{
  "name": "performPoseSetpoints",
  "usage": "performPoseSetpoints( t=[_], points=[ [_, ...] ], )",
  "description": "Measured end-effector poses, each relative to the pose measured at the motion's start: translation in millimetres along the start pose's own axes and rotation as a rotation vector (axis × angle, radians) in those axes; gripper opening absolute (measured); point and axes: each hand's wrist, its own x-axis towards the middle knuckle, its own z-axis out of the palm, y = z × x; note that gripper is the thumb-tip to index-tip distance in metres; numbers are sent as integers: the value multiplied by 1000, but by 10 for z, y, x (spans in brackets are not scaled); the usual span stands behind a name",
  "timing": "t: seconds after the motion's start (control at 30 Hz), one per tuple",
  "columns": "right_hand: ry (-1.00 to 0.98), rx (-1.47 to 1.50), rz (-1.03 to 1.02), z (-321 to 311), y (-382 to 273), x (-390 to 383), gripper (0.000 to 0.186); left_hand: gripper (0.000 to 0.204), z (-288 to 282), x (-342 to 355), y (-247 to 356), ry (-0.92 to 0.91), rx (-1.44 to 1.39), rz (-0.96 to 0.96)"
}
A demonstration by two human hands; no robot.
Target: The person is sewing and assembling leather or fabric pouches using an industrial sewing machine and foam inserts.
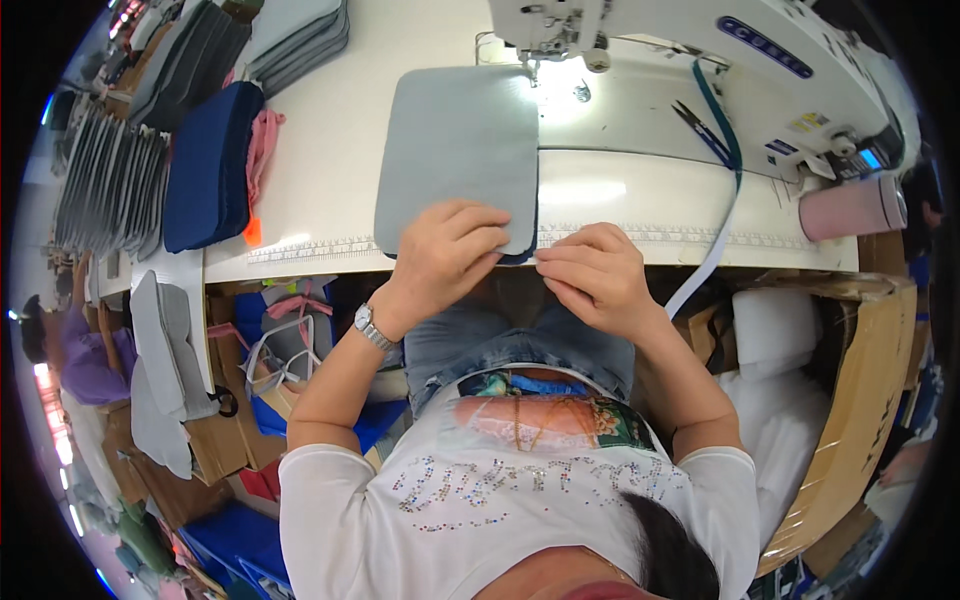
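A light grey fabric panel (455,150) with rounded corners lies on the white sewing table, and a dark blue layer peeks out beneath its right and near edges. Its far right corner is by the needle and presser foot of the sewing machine (535,72). My left hand (450,255) is slightly blurred, with bent fingers gripping the panel's near edge. At the near right corner, my right hand (598,275) has its fingertips pinched together against the edge. What lies between those fingertips is mostly hidden.
Dark scissors (703,132) and a teal and white strap (728,150) lie to the right, near a pink tumbler (850,210). Stacked navy panels (208,165) and grey panels (295,40) stand at the left. A ruler strip (330,247) follows the table's front edge; a cardboard box (850,400) is below right.
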Motion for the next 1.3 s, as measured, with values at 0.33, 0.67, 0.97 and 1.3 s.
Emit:
performPoseSetpoints(
  t=[0.33, 0.67, 0.97, 1.3],
  points=[
    [7, -23, 26, 74, 37, 39, 17, 28, -1, 3, -49, -18, -15, 156],
    [21, -47, 38, 87, 22, 10, 22, 24, -62, 54, -82, -103, -93, 164],
    [-152, -33, -152, -13, 219, 296, 22, 18, -144, 185, -37, -212, -30, 140],
    [-391, -342, -425, 2, -34, 431, 11, 17, -123, -6, 17, -192, 148, 269]
  ],
)
